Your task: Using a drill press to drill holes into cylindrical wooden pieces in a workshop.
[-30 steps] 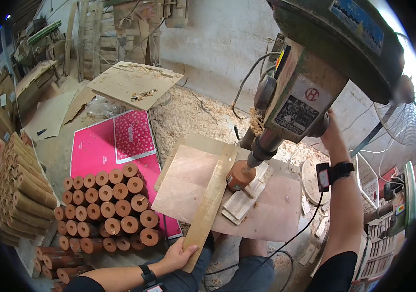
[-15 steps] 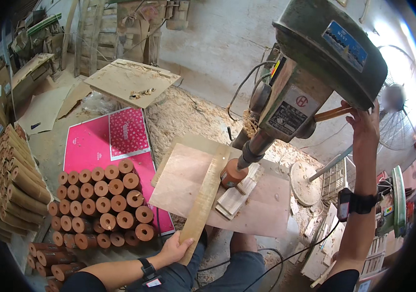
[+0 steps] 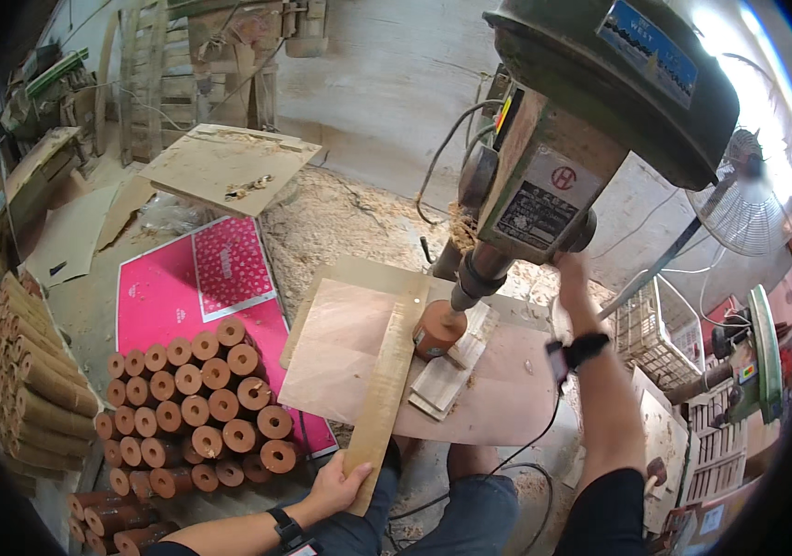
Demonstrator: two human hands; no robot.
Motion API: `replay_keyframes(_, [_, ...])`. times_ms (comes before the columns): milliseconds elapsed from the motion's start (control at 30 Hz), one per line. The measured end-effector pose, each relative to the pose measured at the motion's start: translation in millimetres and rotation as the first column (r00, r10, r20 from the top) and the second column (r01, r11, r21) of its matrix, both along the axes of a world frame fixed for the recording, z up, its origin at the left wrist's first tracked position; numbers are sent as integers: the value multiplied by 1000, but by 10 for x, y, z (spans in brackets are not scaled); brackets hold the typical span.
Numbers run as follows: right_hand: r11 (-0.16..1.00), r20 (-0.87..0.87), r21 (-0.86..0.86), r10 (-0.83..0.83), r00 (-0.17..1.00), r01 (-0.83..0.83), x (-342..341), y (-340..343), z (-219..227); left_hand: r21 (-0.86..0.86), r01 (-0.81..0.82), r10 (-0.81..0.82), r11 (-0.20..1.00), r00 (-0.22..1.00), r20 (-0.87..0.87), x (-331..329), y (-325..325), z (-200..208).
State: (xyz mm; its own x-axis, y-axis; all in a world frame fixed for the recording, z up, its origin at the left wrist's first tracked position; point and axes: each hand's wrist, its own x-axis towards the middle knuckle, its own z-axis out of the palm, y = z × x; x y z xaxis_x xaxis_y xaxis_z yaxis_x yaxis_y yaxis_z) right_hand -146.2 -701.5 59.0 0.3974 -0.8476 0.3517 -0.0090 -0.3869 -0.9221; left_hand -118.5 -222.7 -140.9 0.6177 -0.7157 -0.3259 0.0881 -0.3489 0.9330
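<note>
My left hand is closed around the near end of a long flat wooden strip lying across the drill press table. By its far end stands a reddish-brown cylinder, touching pale wood blocks to its right. The chuck of the green drill press is directly over the cylinder, and the bit's tip is hidden at its top. My right hand, smeared by motion, is beside the press's feed hub; its fingers and any handle in them cannot be made out.
Stacked drilled cylinders stand at the left on and beside a pink printed sheet. Farther left is a pile of brown lengths. A board lies at the back among wood shavings. At right are a fan and a plastic crate.
My right hand has swung down and to the left, from the raised wooden handle to low beside the hub. The left hand still grips the strip. The view has shifted slightly.
</note>
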Motion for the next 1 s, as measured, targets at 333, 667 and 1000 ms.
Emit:
replay_keyframes(333, [648,-312,-758,-460,832,74,-1166,2057,999,-56,-18,20,998,999,33,12,19,4])
replay_keyframes(667, [893,-12,-379,-267,964,243,-103,65,1698,22,-16,14,1000,998,69,40,-17,259])
replay_keyframes(1000, [996,-352,-57,-78,933,62,-561,430,972,96,-120,-51,988,334,941,1045,264,595])
